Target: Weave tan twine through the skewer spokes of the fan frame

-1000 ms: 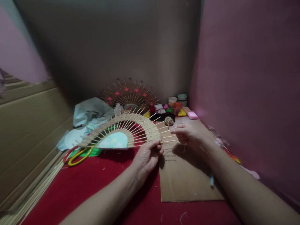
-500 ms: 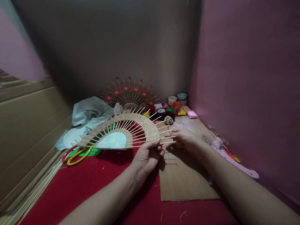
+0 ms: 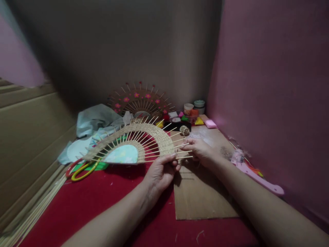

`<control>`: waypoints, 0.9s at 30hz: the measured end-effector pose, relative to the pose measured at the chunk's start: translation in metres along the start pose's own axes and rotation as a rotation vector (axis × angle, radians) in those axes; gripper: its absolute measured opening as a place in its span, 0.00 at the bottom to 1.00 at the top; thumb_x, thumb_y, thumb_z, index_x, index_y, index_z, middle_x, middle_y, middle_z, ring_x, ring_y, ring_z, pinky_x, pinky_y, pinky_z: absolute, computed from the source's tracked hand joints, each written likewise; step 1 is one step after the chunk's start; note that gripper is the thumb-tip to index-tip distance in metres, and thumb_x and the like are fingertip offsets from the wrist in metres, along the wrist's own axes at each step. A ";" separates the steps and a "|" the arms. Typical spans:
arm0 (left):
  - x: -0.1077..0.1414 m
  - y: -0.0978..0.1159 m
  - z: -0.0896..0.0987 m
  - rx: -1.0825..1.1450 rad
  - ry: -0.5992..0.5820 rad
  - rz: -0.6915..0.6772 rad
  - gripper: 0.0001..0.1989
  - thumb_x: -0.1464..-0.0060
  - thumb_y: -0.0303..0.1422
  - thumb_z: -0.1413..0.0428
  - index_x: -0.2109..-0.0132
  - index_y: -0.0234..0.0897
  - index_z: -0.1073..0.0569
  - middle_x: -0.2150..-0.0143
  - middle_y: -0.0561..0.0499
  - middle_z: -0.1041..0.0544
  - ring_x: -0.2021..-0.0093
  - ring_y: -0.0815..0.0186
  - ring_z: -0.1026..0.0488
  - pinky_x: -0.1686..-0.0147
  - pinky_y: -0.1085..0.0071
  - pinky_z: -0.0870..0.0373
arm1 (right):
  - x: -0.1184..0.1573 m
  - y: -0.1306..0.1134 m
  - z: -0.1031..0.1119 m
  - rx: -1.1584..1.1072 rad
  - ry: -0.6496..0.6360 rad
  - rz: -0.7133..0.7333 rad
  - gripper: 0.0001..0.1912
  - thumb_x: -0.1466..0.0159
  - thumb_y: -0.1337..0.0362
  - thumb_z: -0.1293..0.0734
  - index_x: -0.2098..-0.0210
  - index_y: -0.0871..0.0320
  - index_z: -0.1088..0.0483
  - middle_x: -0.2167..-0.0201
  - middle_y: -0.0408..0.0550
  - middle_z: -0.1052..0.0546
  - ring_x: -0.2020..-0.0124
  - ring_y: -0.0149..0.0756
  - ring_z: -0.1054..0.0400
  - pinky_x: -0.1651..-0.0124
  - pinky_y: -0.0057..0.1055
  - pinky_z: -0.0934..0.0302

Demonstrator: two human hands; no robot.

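A half-round fan frame (image 3: 166, 140) of pale thin sticks, with a woven twine band, is held tilted above the table. Its light blue centre (image 3: 123, 153) lies inside a smaller woven band. My left hand (image 3: 161, 169) is closed on the band's lower right end, thumb on top. My right hand (image 3: 199, 150) is pinched among the stick tips at the right. A thin strand of twine shows faintly at its fingertips; the fingers partly hide it. Just behind sits a small ball of twine (image 3: 184, 130).
Scissors with red and yellow handles (image 3: 83, 173) lie under the fan's left end. A flowered fan (image 3: 137, 97) leans at the back. Cardboard (image 3: 205, 202) lies on the red cloth (image 3: 97, 206). At the right are a pink glue gun (image 3: 262, 180) and the wall (image 3: 269, 85).
My right hand has shifted slightly left and up along the stick tips, fingers still pinched. The left hand keeps its grip on the fan frame. The view has moved a little.
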State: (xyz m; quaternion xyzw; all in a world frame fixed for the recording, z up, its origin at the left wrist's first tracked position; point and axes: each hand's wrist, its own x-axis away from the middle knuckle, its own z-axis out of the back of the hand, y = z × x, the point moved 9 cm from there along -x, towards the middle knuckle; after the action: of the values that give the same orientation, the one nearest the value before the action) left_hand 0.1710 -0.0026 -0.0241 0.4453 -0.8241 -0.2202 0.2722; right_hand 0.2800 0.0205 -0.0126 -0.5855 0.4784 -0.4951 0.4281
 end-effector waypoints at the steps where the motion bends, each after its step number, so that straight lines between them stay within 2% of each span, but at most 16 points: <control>1: 0.000 0.000 0.000 -0.002 -0.004 -0.001 0.05 0.56 0.17 0.48 0.70 0.26 0.30 0.76 0.51 0.33 0.78 0.74 0.39 0.80 0.75 0.41 | 0.000 -0.001 0.001 0.037 0.011 0.007 0.07 0.51 0.66 0.31 0.73 0.60 0.33 0.88 0.36 0.39 0.89 0.21 0.54 0.87 0.22 0.65; 5: 0.002 0.000 0.000 -0.022 0.011 -0.011 0.04 0.56 0.17 0.48 0.71 0.26 0.30 0.74 0.50 0.33 0.78 0.74 0.39 0.80 0.75 0.41 | 0.002 -0.007 0.002 0.121 0.050 0.032 0.09 0.51 0.65 0.31 0.71 0.61 0.30 0.87 0.38 0.34 0.89 0.22 0.49 0.87 0.22 0.60; 10: 0.008 -0.004 -0.004 -0.033 -0.016 0.040 0.04 0.54 0.18 0.49 0.70 0.25 0.30 0.74 0.50 0.33 0.78 0.74 0.39 0.80 0.75 0.42 | 0.004 -0.008 -0.001 0.083 0.034 0.032 0.07 0.52 0.68 0.30 0.72 0.63 0.28 0.80 0.45 0.26 0.82 0.28 0.36 0.82 0.23 0.46; 14: 0.012 -0.008 -0.006 -0.006 -0.056 0.085 0.05 0.53 0.18 0.49 0.68 0.26 0.31 0.72 0.51 0.34 0.77 0.75 0.40 0.80 0.76 0.42 | 0.005 -0.005 -0.005 0.020 0.021 0.005 0.06 0.51 0.69 0.31 0.72 0.63 0.28 0.78 0.46 0.25 0.78 0.30 0.32 0.77 0.24 0.41; 20: 0.015 -0.012 -0.006 0.023 -0.076 0.103 0.07 0.51 0.18 0.50 0.64 0.27 0.31 0.72 0.52 0.35 0.78 0.76 0.41 0.80 0.76 0.42 | 0.002 -0.003 -0.002 0.093 0.044 0.013 0.06 0.53 0.68 0.30 0.73 0.64 0.28 0.78 0.46 0.25 0.79 0.29 0.34 0.77 0.24 0.41; 23: 0.015 -0.014 -0.002 0.037 -0.038 0.102 0.07 0.51 0.19 0.50 0.64 0.27 0.31 0.74 0.53 0.36 0.79 0.76 0.41 0.81 0.76 0.42 | 0.002 -0.005 0.000 0.162 0.061 0.025 0.08 0.53 0.66 0.29 0.74 0.64 0.28 0.80 0.45 0.27 0.80 0.28 0.36 0.80 0.24 0.45; 27: 0.015 -0.015 0.003 0.040 0.030 0.090 0.05 0.49 0.20 0.50 0.64 0.27 0.31 0.77 0.55 0.38 0.81 0.76 0.42 0.81 0.77 0.43 | 0.003 -0.006 0.003 0.230 0.082 0.006 0.06 0.54 0.69 0.29 0.76 0.63 0.30 0.84 0.43 0.30 0.84 0.26 0.39 0.84 0.23 0.50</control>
State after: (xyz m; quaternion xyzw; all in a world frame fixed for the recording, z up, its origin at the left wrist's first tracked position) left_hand 0.1715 -0.0227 -0.0316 0.4163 -0.8434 -0.1845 0.2852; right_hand 0.2835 0.0183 -0.0067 -0.5103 0.4375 -0.5688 0.4741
